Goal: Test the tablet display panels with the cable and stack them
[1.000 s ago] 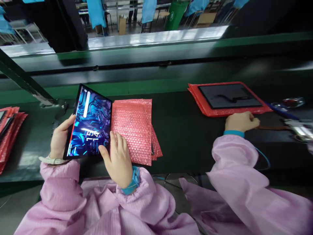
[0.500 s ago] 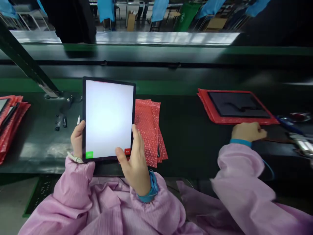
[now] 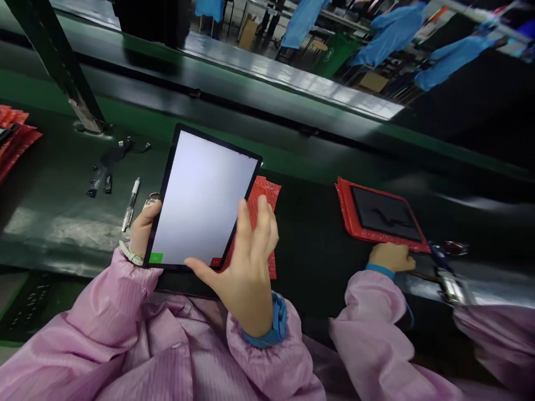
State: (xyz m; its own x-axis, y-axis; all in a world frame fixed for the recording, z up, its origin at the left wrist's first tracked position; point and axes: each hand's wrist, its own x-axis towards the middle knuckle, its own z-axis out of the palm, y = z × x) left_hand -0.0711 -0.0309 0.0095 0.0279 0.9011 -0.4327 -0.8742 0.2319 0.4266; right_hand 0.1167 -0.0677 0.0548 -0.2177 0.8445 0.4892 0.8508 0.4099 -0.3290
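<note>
A tablet (image 3: 204, 206) with a lit white screen is tilted in front of me, a green box at its lower left corner and a red one at its lower right. My left hand (image 3: 144, 228) grips its left edge, thumb at the front and the other fingers hidden behind. Over the lower right corner, my right hand (image 3: 246, 262) has its fingers spread, the thumb tip close to the bottom edge; whether it touches the glass I cannot tell. Red bubble-wrap bags (image 3: 267, 192) lie partly hidden behind the tablet and this hand.
Left on the dark bench lie a pen (image 3: 131, 205) and black cable adapters (image 3: 104, 167), near a green post (image 3: 62, 61). More red bags (image 3: 16, 139) are stacked far left. At right, a co-worker's hand (image 3: 388, 258) is beside a dark tablet (image 3: 387, 214) on red bubble wrap.
The view has tilted and shifted. My right hand's fingers have lifted off the tablet's right edge and spread apart. The left hand keeps its hold, and the pen shows more fully.
</note>
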